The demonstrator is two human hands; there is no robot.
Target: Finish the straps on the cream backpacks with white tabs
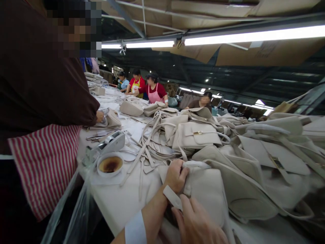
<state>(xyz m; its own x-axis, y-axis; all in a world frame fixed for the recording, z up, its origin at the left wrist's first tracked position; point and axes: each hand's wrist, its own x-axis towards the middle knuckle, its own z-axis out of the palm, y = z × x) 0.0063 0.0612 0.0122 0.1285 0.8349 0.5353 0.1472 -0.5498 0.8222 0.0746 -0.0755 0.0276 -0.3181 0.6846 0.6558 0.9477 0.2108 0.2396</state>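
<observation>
A pale beige handbag (205, 188) lies in front of me on the table, its handle wrapped in white material (196, 164). My left hand (175, 176) is closed at the bag's upper edge beside that wrapped handle; its fingertips are partly hidden. Just below, my right hand (199, 220) pinches a short beige strap tab (173, 198) between thumb and fingers. The tab's rounded end points up and left, across my left wrist. A white band (135, 227) circles my left forearm.
Beige handbags (198, 134) are heaped ahead and to the right, with loose straps (144, 149) trailing from them. Left of my hands stand a white tub of brown-stained contents (110, 165) and a tape dispenser (114, 140). A co-worker in a striped apron (48, 162) stands close at left.
</observation>
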